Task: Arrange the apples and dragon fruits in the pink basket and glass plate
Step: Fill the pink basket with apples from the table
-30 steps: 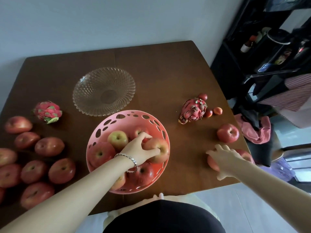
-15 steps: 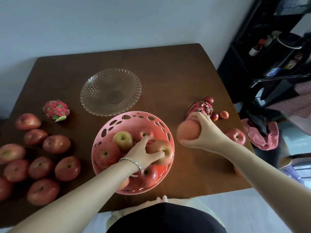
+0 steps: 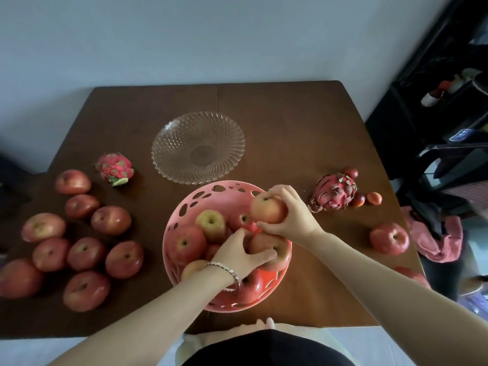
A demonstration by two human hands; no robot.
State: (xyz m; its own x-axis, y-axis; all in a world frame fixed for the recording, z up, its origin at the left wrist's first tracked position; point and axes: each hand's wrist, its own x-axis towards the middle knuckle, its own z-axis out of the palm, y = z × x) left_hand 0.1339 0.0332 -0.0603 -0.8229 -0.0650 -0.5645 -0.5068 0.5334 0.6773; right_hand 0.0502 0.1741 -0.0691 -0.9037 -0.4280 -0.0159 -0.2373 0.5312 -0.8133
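Note:
The pink basket (image 3: 184, 207) stands at the table's near middle and holds several apples. My left hand (image 3: 241, 253) rests inside it, fingers wrapped on a red apple (image 3: 278, 249) at the basket's right side. My right hand (image 3: 293, 212) holds another apple (image 3: 266, 210) over the basket's right rim, just above the pile. The glass plate (image 3: 198, 146) sits bare behind the basket. One dragon fruit (image 3: 115, 169) lies left of the plate, a second dragon fruit (image 3: 334, 195) right of the basket. Several loose apples (image 3: 84, 253) cluster at the left.
A single apple (image 3: 389, 237) lies near the table's right edge, another apple (image 3: 412, 276) shows partly behind my right forearm. Three small red fruits (image 3: 373, 198) sit beside the right dragon fruit. A pink cloth (image 3: 438, 239) and dark shelving stand off the table's right side.
My right hand picked an apple up from the table's right edge and carried it left, over the basket rim. My left hand stayed on its apple in the basket.

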